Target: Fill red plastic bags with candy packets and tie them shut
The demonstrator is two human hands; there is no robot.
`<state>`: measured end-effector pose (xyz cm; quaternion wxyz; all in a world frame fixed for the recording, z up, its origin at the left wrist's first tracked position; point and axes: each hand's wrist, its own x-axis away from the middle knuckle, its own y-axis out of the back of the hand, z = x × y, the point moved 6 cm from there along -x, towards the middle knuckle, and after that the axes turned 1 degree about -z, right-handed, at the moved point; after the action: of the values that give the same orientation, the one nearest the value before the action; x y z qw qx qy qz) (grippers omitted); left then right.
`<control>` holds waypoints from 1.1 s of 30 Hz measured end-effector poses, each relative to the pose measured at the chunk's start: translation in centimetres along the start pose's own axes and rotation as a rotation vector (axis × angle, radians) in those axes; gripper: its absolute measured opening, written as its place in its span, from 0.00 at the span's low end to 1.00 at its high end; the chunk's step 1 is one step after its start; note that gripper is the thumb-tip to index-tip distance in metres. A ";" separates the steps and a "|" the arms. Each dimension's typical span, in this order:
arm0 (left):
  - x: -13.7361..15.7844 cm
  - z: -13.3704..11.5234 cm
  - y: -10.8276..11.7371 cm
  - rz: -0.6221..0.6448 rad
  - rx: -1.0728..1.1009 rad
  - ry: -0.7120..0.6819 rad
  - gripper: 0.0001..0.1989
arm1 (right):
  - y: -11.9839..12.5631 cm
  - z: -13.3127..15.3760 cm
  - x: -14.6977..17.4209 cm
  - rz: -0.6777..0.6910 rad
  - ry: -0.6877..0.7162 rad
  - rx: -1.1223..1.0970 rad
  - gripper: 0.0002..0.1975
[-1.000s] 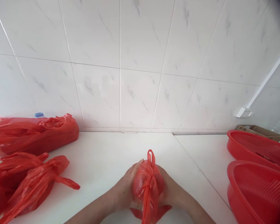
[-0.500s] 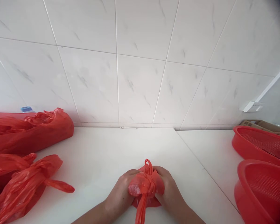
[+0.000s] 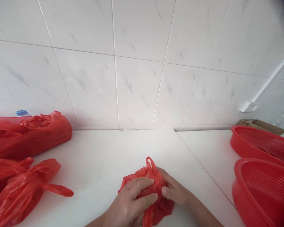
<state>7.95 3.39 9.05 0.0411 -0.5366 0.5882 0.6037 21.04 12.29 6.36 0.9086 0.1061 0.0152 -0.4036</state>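
Gripping the red bag at the worktop with left hand and right hand, I should press evenly beside its knot.

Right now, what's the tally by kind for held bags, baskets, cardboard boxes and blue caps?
Knotted red plastic bag, held: 1
Red perforated plastic baskets: 2
Open brown cardboard box: 1
Round blue bottle cap: 1
Total: 5

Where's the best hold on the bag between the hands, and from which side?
I'd take the loop from above, on the far side: its top stands up clear of the fingers, while the left hand and right hand already cover the sides of the bag.
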 end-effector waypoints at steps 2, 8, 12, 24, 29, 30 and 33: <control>0.2 -0.2 -0.6 0.049 0.013 -0.034 0.16 | -0.2 1.0 0.1 0.077 0.009 -0.040 0.31; 1.1 -0.3 -2.7 0.112 -0.012 -0.086 0.12 | -0.5 -0.6 -0.4 -0.025 -0.063 -0.162 0.20; 1.4 -0.3 -2.9 0.143 -0.068 -0.089 0.10 | 0.5 -2.9 -0.7 -0.206 -0.134 -0.201 0.14; 1.0 -1.8 -1.3 -0.033 -0.031 -0.221 0.12 | 3.8 -3.1 -0.7 -0.541 -0.093 0.332 0.17; 1.0 -0.8 -2.0 0.082 -0.276 -0.073 0.13 | 5.3 -4.5 -0.5 -0.382 -0.113 0.184 0.18; 1.1 -0.3 -2.2 0.112 -0.318 -0.022 0.20 | 5.7 -4.7 -0.4 -0.377 -0.093 0.148 0.19; 1.5 1.6 -3.2 0.143 -0.372 0.107 0.38 | 6.2 -6.1 -0.4 -0.349 -0.132 0.111 0.19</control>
<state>8.54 4.67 5.48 -0.1330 -0.5231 0.5043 0.6740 25.67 17.86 1.55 0.8167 0.1250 -0.0486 -0.5613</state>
